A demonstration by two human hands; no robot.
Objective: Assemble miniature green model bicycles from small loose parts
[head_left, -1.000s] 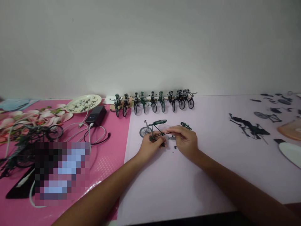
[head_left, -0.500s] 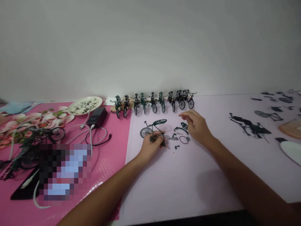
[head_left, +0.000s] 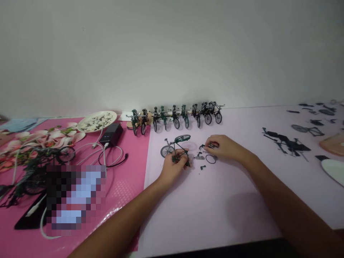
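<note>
My left hand (head_left: 173,165) is closed around the dark green frame of a small model bicycle (head_left: 175,147), with a spoked wheel standing out to its left. To the right of it, my right hand (head_left: 225,146) is low among loose parts, fingertips pinched together. What they pinch, if anything, is too small to make out; dark green pieces lie partly hidden under the fingers. A thin black ring (head_left: 210,159) lies just below that hand. Between my hands are a grey pedal-like part (head_left: 199,157) and a small dark green piece (head_left: 203,167).
A row of finished model bicycles (head_left: 176,120) stands along the wall. At right lie more dark parts (head_left: 288,141) and a white plate (head_left: 333,170). On the pink cover at left are a phone (head_left: 77,197), cables, a black power bank (head_left: 111,134), petals and a dish (head_left: 97,122).
My right hand has come down and leftward onto the loose parts, and its fingers have drawn together. My left hand keeps the model bicycle in the same place.
</note>
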